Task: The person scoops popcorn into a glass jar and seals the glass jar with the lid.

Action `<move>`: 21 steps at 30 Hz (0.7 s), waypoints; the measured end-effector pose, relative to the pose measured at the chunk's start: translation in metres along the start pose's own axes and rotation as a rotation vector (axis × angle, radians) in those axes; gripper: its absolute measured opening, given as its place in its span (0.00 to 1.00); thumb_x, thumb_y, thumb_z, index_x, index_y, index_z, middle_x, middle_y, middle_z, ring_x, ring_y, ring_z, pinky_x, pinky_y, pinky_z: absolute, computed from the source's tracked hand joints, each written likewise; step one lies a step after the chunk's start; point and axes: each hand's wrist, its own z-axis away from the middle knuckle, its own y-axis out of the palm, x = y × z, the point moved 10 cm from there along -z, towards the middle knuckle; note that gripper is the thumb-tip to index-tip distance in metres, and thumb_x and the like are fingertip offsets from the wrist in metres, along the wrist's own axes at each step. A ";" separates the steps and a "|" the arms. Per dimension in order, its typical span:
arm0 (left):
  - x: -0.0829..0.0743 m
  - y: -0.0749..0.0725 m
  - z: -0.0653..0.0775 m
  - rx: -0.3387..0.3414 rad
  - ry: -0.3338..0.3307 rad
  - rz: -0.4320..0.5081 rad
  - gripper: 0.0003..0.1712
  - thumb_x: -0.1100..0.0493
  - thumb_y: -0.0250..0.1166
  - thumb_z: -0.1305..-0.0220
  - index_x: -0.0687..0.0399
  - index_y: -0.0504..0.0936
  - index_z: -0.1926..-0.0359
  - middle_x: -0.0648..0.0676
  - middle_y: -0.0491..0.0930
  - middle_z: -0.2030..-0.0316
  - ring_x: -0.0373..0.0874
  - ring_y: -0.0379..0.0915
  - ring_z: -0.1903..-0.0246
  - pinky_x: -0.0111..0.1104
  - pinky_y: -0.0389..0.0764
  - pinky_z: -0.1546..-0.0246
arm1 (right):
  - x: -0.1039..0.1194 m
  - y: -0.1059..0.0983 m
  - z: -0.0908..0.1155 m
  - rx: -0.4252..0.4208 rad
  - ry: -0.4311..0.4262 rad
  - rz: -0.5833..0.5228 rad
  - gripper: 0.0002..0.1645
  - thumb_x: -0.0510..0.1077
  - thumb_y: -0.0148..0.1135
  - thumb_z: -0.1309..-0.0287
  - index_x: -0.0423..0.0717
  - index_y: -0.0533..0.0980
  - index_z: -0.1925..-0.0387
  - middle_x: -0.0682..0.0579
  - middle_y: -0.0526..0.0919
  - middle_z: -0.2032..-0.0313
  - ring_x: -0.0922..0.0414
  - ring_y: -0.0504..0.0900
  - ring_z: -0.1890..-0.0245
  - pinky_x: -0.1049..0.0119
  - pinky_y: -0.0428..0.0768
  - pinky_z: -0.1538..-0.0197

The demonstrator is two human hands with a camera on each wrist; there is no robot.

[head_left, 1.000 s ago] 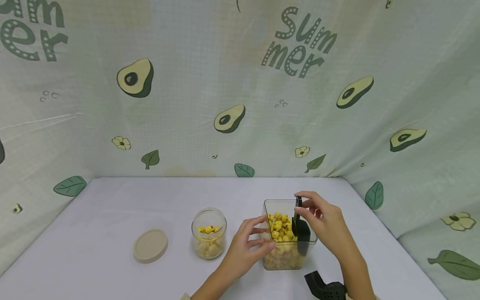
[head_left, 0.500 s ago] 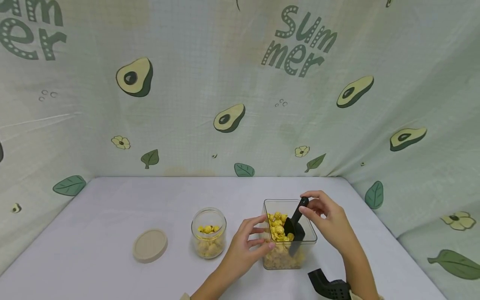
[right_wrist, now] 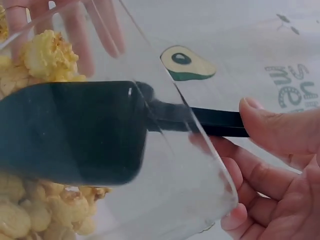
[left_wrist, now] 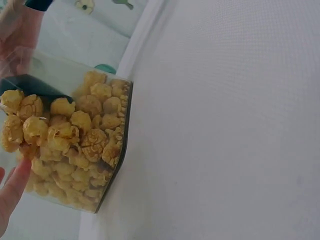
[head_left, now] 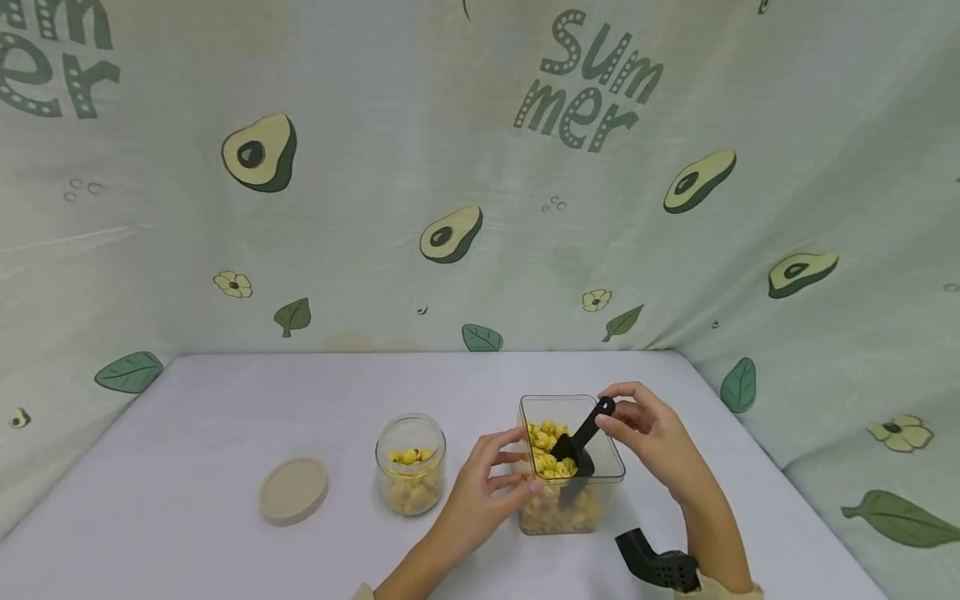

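A clear square container [head_left: 617,479] partly filled with yellow caramel popcorn [head_left: 549,437] stands on the table. My left hand [head_left: 483,487] touches its left side and near corner with fingers spread. My right hand [head_left: 652,433] pinches the handle end of a black scoop [head_left: 587,430], thumb against fingers. The scoop leans inside the container, its head among the popcorn, handle rising toward the right. Through the clear wall in the right wrist view, the broad back of the scoop [right_wrist: 75,132] shows. Popcorn [left_wrist: 75,135] fills the lower part of the container in the left wrist view.
Left of the container stands a round glass jar [head_left: 410,483] partly filled with popcorn, without a lid on it. Farther left lies a round beige lid [head_left: 294,492]. A printed cloth [head_left: 360,167] hangs behind the white table [head_left: 225,417].
My right hand has tilted the scoop from nearly upright to a slant, its head shifting left into the popcorn. The left hand has stayed at the container. The view has shifted slightly.
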 end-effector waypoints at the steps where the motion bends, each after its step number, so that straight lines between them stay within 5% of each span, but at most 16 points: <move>1: 0.000 0.000 0.000 -0.002 0.007 -0.002 0.33 0.54 0.64 0.40 0.50 0.64 0.35 0.55 0.63 0.40 0.52 0.67 0.44 0.32 0.77 0.47 | -0.001 0.002 0.000 0.017 0.005 -0.005 0.20 0.44 0.60 0.41 0.44 0.68 0.49 0.53 0.78 0.71 0.62 0.70 0.70 0.66 0.70 0.69; 12: 0.004 0.001 0.000 0.011 0.006 -0.016 0.33 0.53 0.63 0.40 0.49 0.63 0.35 0.54 0.63 0.41 0.52 0.67 0.44 0.29 0.77 0.48 | -0.009 0.002 0.005 0.064 0.055 -0.013 0.22 0.45 0.62 0.43 0.43 0.67 0.50 0.55 0.77 0.73 0.59 0.71 0.70 0.65 0.69 0.70; 21: 0.002 -0.002 -0.001 0.004 0.005 -0.014 0.33 0.53 0.64 0.40 0.50 0.64 0.35 0.54 0.63 0.40 0.51 0.67 0.44 0.28 0.76 0.48 | -0.002 -0.001 0.001 0.027 -0.040 -0.021 0.19 0.40 0.61 0.42 0.39 0.67 0.52 0.59 0.77 0.74 0.62 0.69 0.74 0.65 0.68 0.74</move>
